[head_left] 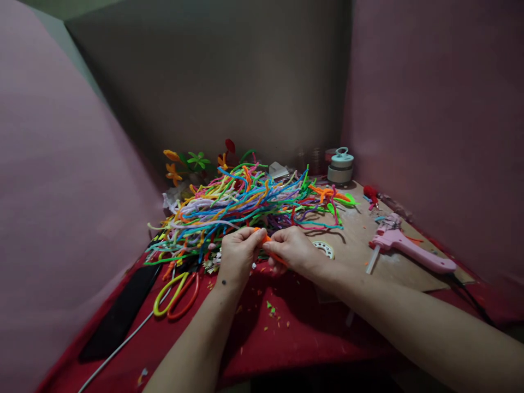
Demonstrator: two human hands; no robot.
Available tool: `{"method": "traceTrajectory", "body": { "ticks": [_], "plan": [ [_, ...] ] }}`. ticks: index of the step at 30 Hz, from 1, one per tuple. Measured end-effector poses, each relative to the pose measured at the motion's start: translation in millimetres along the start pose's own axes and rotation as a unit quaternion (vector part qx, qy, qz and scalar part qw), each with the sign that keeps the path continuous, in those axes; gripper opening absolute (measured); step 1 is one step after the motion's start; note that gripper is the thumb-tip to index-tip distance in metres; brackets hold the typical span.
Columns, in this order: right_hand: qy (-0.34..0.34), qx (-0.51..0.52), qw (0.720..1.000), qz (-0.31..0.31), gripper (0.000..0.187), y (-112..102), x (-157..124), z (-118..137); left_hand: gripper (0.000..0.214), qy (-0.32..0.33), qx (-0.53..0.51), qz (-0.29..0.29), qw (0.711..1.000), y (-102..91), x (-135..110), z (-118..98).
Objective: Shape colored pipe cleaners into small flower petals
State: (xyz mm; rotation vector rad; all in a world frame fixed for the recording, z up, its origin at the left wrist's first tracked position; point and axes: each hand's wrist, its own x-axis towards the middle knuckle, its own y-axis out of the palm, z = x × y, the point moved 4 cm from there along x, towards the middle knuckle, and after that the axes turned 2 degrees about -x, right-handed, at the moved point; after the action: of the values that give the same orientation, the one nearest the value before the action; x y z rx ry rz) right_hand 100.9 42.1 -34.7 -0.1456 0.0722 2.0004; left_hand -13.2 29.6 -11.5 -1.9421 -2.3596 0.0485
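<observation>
Between my two hands is an orange pipe cleaner (pixel 267 238), pinched over the front of the table. My left hand (pixel 241 248) is closed, thumb and forefinger on its upper left end. My right hand (pixel 291 248) also pinches it, a little to the right, with the lower part running down beneath the fingers. How the piece is bent is partly hidden by the fingers. Just behind my hands lies a big tangled heap of multicoloured pipe cleaners (pixel 229 204).
Left of my arms lie scissors with yellow and red handles (pixel 176 297) and a black flat object (pixel 123 314). A pink glue gun (pixel 413 251) rests on a brown board (pixel 356 218) at right, near a roll of tape (pixel 324 250). Pipe-cleaner flowers (pixel 198 160) stand behind.
</observation>
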Motion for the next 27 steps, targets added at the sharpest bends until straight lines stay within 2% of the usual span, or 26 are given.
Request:
{"method": "traceTrajectory", "body": {
  "ticks": [2, 5, 7, 9, 16, 22, 25, 27],
  "plan": [
    [0.025, 0.051, 0.998, 0.042, 0.016, 1.1, -0.7, -0.5, 0.025, -0.024, -0.020, 0.019, 0.999, -1.8, 3.0, 2.9],
    [-0.005, 0.095, 0.992, 0.087, 0.018, -0.3, -2.4, 5.0, 0.025, -0.053, -0.051, 0.054, 0.996, -4.5, 6.6, 5.1],
    [-0.026, 0.110, 0.989, 0.096, 0.022, -1.8, -3.2, 7.8, 0.025, -0.061, -0.056, 0.069, 0.994, -4.7, 7.0, 4.8],
    [-0.017, 0.108, 0.989, 0.099, 0.023, -2.4, -3.6, 6.9, 0.024, -0.065, -0.057, 0.077, 0.993, -3.2, 5.7, 3.7],
    [-0.041, 0.042, 0.995, 0.085, 0.022, -4.4, -2.0, 3.4, 0.024, -0.079, -0.060, 0.085, 0.991, 3.9, -0.4, 3.4],
    [-0.018, 0.030, 0.999, 0.001, 0.017, -11.2, -1.6, -1.7, 0.027, -0.049, -0.027, 0.102, 0.993, 5.6, -1.2, 1.2],
    [-0.035, 0.086, 0.996, 0.007, 0.019, -11.9, 0.6, 0.9, 0.028, -0.019, -0.031, 0.109, 0.993, 4.7, -0.3, 0.6],
    [-0.047, 0.150, 0.988, -0.007, 0.019, -14.5, 3.3, 3.5, 0.029, -0.025, -0.050, 0.122, 0.991, 4.8, 0.0, 3.2]
  ]
}}
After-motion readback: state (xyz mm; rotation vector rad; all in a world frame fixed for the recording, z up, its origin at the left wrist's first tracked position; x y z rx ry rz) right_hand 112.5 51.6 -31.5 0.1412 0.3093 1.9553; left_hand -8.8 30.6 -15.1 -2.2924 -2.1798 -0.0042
